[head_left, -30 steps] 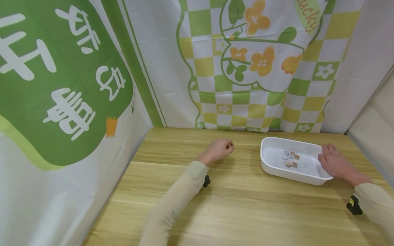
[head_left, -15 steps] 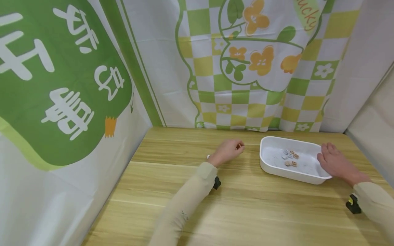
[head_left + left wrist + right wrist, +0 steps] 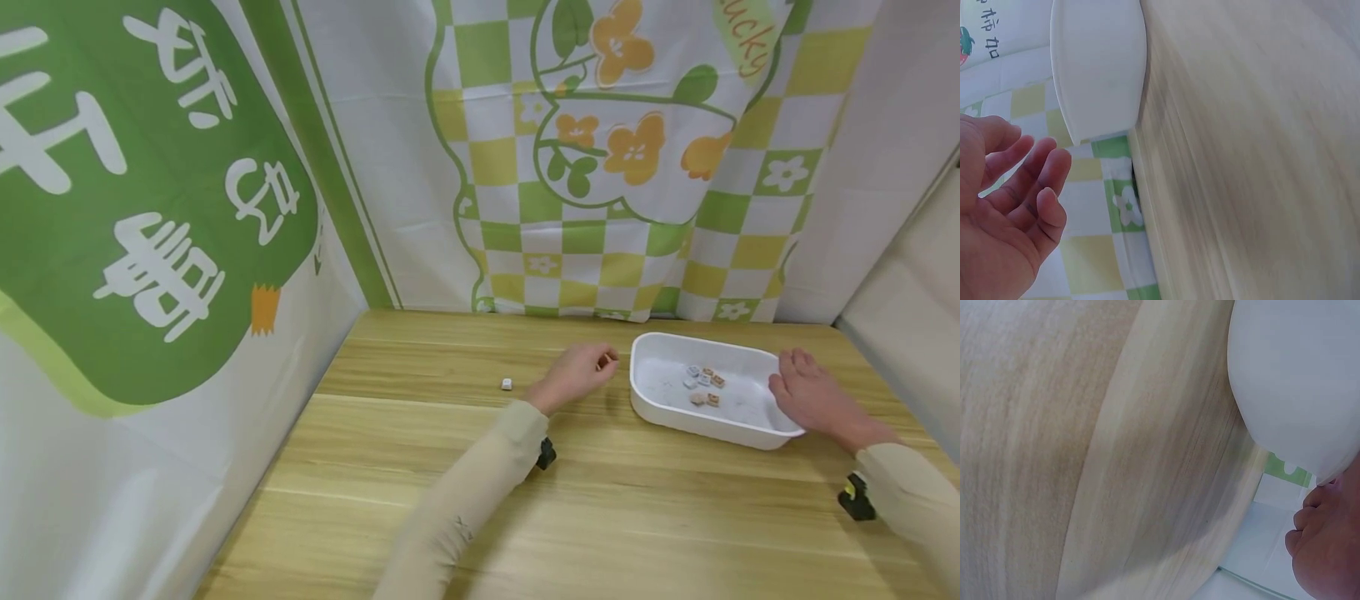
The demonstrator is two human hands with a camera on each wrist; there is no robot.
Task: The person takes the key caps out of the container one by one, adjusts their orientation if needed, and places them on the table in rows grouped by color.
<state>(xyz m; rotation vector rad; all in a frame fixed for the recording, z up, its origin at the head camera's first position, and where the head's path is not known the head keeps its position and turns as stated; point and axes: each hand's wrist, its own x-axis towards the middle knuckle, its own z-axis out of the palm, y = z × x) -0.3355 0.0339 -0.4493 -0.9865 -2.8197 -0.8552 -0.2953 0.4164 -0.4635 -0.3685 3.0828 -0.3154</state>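
Small pieces [image 3: 705,380] — head view only.

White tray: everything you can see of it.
The white tray is a shallow oblong with rounded corners, a thin rim and smooth walls, apparently plastic. It sits upright on the wood-grain table, toward the back right, its long side slightly slanted. Inside lie several small keycap-like pieces, some whitish, some brown-orange, grouped near the middle; the floor shows faint marks. The right hand holds its right end at the rim. The left hand appears just short of the left end.
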